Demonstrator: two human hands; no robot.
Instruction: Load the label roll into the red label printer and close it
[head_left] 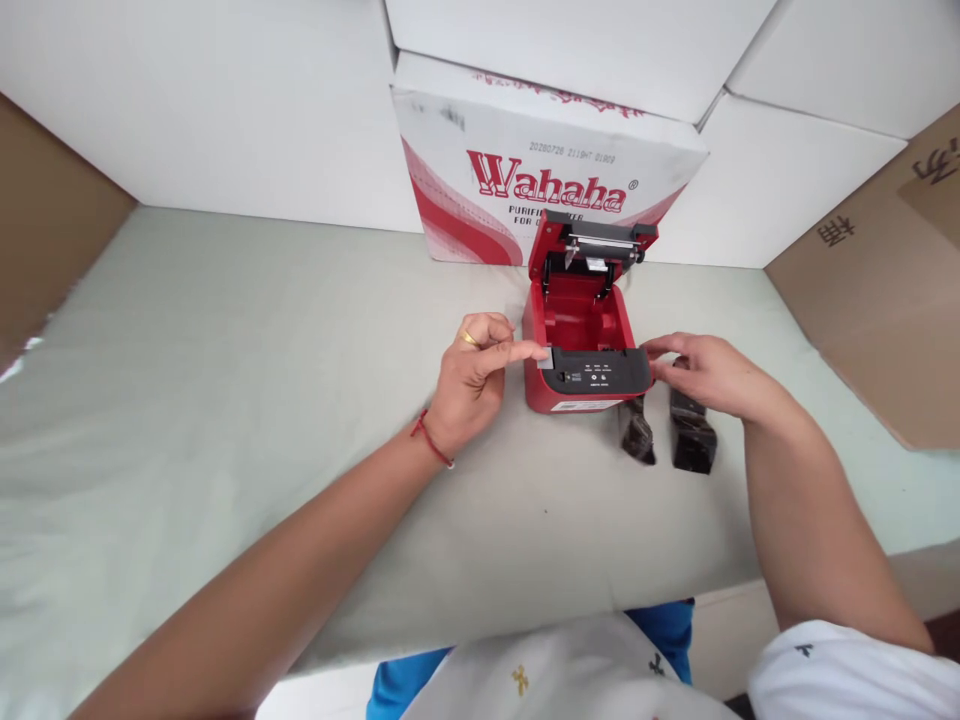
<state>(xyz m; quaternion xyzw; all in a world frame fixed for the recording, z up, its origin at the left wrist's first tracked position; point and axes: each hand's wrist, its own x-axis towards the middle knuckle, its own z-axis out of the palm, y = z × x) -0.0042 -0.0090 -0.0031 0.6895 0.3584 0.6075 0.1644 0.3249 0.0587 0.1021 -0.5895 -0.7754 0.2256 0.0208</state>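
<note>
Flanking the open red printer [581,350], left hand [472,385] fingertips touching its left edge, right hand [709,375] resting loosely against its right side.

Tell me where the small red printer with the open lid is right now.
In the head view, the small red printer sits right of centre on the table, between both hands, before the Wahaha carton.

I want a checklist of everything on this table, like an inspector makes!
Surface: pale table, covered with a cloth.
Job's things: red printer, lid open, paper bay bare.
Clutter: two black wrapped packs right of the printer.
Hands: left hand fingers touch the printer's front left corner; right hand touches its right corner, above the packs.
Cables: nothing seen.
Surroundings: Wahaha box behind, white boxes, brown cardboard at right.
</note>
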